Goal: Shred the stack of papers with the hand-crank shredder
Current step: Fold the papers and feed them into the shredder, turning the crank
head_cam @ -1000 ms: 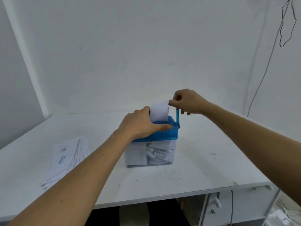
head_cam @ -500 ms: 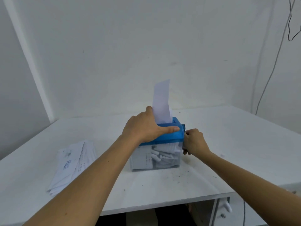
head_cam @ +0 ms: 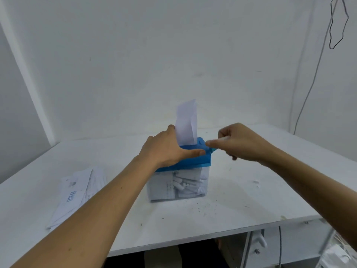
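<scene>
Blue plastic capped the shredder [head_cam: 179,176] at the centre of the frame, its lid [head_cam: 195,161] sitting on a clear bin packed with pale shreds [head_cam: 185,184]. A white sheet [head_cam: 186,124] stood upright out of the slot in the lid, folded lengthwise, its top edge reaching up against the wall.

The left hand [head_cam: 166,149] lay spread across the left part of the lid, just left of the sheet and touching it. Its thumb stretched flat along the lid's near edge, and its index finger reached up behind the sheet; the other fingers were hidden. It pressed on the lid rather than closing round anything.

The right hand [head_cam: 241,144] hung just right of the shredder, level with the lid, fingers curled round the crank [head_cam: 213,149]. A pale knob showed between the fingers, though motion blur smeared it. Only a small teal part of the crank was visible, between the hand and the lid's right end.

The stack [head_cam: 75,196] lay flat at the lower left of the frame, well apart from both hands and partly behind the left forearm, the sheets fanned slightly.

Everything rested on a white table [head_cam: 251,200] dotted with dark specks in front of the shredder. A thin cable [head_cam: 309,84] ran down the wall at the upper right.
</scene>
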### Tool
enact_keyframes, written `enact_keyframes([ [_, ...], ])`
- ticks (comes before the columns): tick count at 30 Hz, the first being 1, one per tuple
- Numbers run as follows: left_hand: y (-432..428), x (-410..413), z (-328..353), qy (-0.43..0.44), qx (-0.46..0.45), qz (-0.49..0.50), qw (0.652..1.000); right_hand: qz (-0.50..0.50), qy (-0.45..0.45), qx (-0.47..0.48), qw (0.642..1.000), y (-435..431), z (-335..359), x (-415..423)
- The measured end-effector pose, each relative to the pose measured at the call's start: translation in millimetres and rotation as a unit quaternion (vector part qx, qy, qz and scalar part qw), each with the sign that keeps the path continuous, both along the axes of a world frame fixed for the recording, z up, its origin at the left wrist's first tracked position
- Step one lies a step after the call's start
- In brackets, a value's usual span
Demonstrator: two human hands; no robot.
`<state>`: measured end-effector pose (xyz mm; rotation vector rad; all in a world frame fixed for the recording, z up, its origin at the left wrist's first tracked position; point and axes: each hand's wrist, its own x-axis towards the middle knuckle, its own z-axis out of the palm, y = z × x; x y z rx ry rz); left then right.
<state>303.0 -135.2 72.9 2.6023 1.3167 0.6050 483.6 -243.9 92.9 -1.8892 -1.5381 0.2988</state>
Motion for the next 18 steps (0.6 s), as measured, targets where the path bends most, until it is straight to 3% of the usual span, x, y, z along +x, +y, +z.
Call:
enact_keyframes([
  [4, 2, -1, -1, -0.007, 0.002, 0.008, 1.000, -0.045, -0.059, 0.109, 0.991, 40, 3, 6],
  [8, 3, -1, -2, 0.003, 0.007, 0.008, 1.000, -0.082, -0.060, 0.184, 0.978, 84, -1, 14],
  [15, 3, 0, -3, -0.007, 0.008, 0.015, 1.000, -0.084, 0.069, 0.092, 0.990, 112, -65, 13],
  [18, 3, 1, -3, -0.010, 0.011, 0.020, 1.000, -0.087, 0.080, 0.043, 0.992, 96, -89, 13],
])
